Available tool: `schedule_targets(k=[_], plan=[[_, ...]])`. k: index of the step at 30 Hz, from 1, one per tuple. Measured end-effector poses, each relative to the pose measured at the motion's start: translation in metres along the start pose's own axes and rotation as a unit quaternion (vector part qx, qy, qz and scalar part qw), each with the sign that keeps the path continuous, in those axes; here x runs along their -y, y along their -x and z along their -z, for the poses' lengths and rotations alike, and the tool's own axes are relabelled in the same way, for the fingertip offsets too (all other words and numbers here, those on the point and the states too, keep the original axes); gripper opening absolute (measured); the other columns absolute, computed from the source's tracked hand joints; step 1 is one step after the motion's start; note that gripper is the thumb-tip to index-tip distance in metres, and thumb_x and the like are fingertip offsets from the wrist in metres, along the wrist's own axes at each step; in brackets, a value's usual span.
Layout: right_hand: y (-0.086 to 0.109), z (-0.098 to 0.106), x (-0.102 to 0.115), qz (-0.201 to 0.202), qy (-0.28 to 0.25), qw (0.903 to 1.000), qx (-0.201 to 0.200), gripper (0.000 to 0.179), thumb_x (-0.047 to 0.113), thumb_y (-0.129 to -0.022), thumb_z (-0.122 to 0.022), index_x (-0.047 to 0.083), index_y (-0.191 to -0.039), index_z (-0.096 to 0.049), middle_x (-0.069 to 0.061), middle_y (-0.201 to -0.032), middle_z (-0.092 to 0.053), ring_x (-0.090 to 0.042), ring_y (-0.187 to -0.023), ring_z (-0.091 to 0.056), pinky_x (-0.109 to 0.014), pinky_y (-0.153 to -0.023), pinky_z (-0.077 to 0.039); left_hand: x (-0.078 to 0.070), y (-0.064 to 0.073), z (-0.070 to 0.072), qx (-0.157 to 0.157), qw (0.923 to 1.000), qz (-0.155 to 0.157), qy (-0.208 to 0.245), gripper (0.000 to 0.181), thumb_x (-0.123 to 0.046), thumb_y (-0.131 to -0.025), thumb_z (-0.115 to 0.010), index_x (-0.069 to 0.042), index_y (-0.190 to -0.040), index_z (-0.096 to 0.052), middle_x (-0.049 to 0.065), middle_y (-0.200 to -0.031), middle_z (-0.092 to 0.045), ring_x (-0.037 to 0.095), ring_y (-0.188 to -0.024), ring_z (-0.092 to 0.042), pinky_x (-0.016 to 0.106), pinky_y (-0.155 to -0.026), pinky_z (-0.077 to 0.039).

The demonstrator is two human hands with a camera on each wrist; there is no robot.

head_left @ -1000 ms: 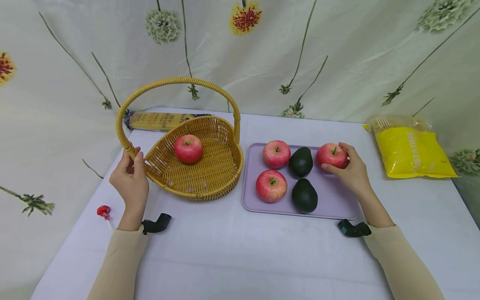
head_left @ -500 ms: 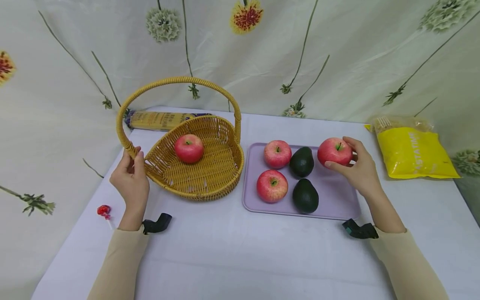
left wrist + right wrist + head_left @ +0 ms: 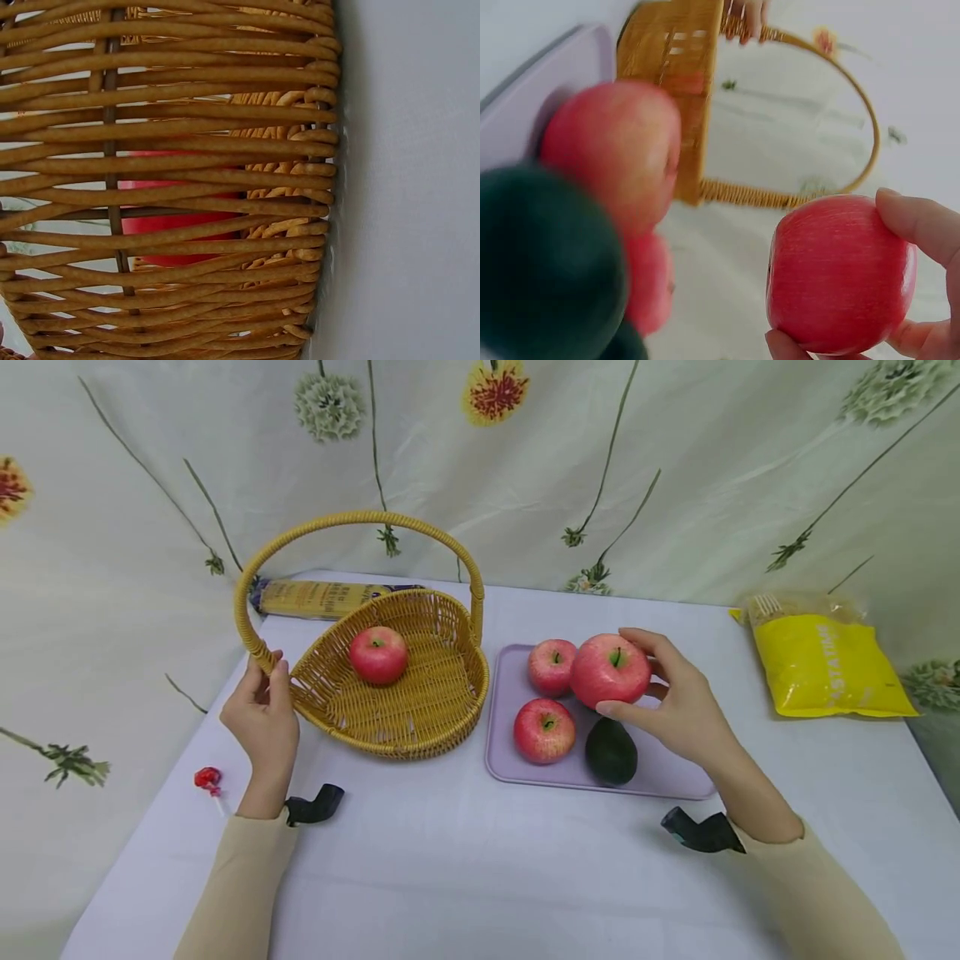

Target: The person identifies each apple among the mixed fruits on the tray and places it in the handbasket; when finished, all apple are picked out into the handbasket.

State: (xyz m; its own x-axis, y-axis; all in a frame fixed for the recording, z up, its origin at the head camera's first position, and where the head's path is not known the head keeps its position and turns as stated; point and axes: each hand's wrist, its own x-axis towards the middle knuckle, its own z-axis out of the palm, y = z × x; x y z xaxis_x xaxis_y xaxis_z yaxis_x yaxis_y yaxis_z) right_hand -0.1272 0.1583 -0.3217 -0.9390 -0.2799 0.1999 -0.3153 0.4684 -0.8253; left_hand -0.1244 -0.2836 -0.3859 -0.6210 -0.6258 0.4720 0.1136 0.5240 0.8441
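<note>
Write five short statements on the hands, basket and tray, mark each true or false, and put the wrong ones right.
1. The left hand grips the basket handle at one lower end. True.
2. The right hand holds an apple raised off the tray. True.
3. Two apples lie inside the basket. False: only one red apple shows there.
4. The yellow bag lies on the tray. False: it lies on the white tabletop, to the right of the tray.
5. A dark green avocado rests on the tray. True.
</note>
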Motion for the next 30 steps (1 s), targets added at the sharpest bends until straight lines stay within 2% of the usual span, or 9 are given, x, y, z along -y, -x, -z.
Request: schedule_targets(k=[4,7,11,15,23,30], plan=[[-0.011,-0.021,0.021,0.013,-0.015,0.9989,0.043,0.079,0.017,-0.078,-0.082,0.017,-0.145,-0.041,-0.004,-0.140,-0.051,-0.023,-0.121,-0.053,-0.034,-0.095,-0.052,-0.001,0.000,0.000,0.000,1.0000,-0.002,0.004,0.035,-0.023,-0.097,-0.061,-0.014,-0.130,-0.064,0.004,-0.116,-0.072,-0.010,-0.093,-0.060,0.007,-0.078,-0.049],[-0.020,-0.039,0.037,0.022,-0.029,0.9967,0.072,0.080,0.019,-0.076,-0.084,0.018,-0.144,-0.043,-0.002,-0.139,-0.052,-0.023,-0.117,-0.056,-0.043,-0.093,-0.054,-0.003,0.001,0.001,-0.001,1.0000,-0.005,0.007,0.035,-0.024,-0.096,-0.061,-0.014,-0.130,-0.064,0.005,-0.115,-0.073,-0.010,-0.092,-0.060,0.007,-0.077,-0.049],[-0.035,-0.065,0.053,0.048,-0.045,0.9932,0.096,0.079,0.020,-0.075,-0.084,0.018,-0.143,-0.044,0.000,-0.137,-0.053,-0.020,-0.115,-0.058,-0.040,-0.090,-0.055,-0.005,0.001,0.001,-0.001,1.0000,-0.004,0.005,0.036,-0.026,-0.097,-0.061,-0.014,-0.130,-0.064,0.005,-0.116,-0.072,-0.010,-0.093,-0.060,0.007,-0.078,-0.049],[-0.051,-0.092,0.063,0.064,-0.039,0.9918,0.103,0.078,0.025,-0.077,-0.083,0.017,-0.143,-0.043,0.002,-0.137,-0.054,-0.014,-0.119,-0.054,-0.038,-0.093,-0.053,-0.005,0.002,0.001,0.000,1.0000,-0.006,0.007,0.036,-0.026,-0.097,-0.061,-0.013,-0.131,-0.063,0.005,-0.116,-0.072,-0.010,-0.093,-0.060,0.007,-0.078,-0.048],[-0.082,-0.135,0.067,0.048,-0.009,0.9936,0.102,0.078,0.027,-0.079,-0.080,0.013,-0.145,-0.041,-0.004,-0.140,-0.052,-0.019,-0.125,-0.051,-0.040,-0.103,-0.047,-0.004,0.001,0.001,-0.001,0.9999,-0.009,0.011,0.036,-0.025,-0.097,-0.061,-0.012,-0.130,-0.063,0.007,-0.115,-0.072,-0.010,-0.093,-0.060,0.007,-0.078,-0.048],[-0.103,-0.163,0.062,0.028,0.013,0.9950,0.095,0.078,0.026,-0.080,-0.079,0.009,-0.145,-0.040,-0.008,-0.141,-0.052,-0.024,-0.127,-0.050,-0.043,-0.107,-0.043,-0.004,0.002,0.001,-0.003,0.9999,-0.008,0.006,0.036,-0.025,-0.097,-0.060,-0.011,-0.130,-0.064,0.007,-0.115,-0.072,-0.010,-0.093,-0.060,0.008,-0.079,-0.048]])
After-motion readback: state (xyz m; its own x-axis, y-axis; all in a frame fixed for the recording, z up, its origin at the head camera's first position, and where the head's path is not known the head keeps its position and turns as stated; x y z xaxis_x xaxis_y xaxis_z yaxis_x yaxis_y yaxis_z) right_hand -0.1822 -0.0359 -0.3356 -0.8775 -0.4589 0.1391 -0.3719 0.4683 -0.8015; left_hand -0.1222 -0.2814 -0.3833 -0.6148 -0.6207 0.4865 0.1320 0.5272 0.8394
